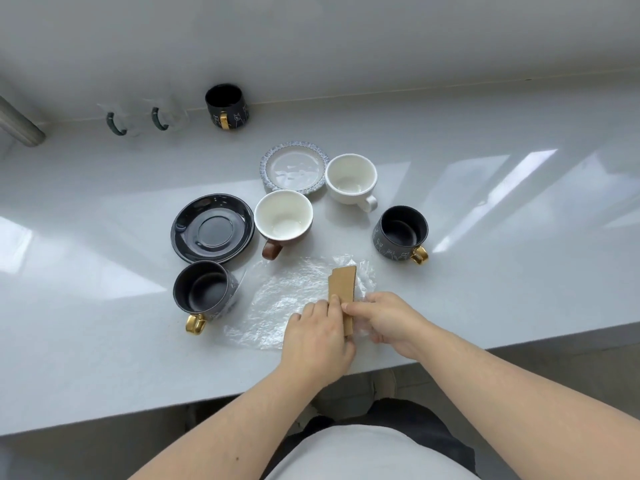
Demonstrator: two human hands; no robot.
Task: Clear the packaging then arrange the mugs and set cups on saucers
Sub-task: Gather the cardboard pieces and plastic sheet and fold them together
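**Two hands on the cardboard strip**

Both hands pinch a tan cardboard piece [343, 292], a folded, narrow strip; the left hand [317, 336] has a grip on its left edge, the right hand [382, 318] a grip on its right edge. The strip's long axis runs from the near edge of the surface [104, 358] toward the far wall. It lies over a crinkled clear plastic sheet [287, 299], flat, close to the near edge. A dark mug with gold handle [202, 294] touches the sheet's left side. The black saucer [213, 228], brown-handled cup [284, 220], white cup [351, 180], patterned saucer [294, 168] and another dark mug [401, 233] stand farther back. Open room spreads toward both side ends.
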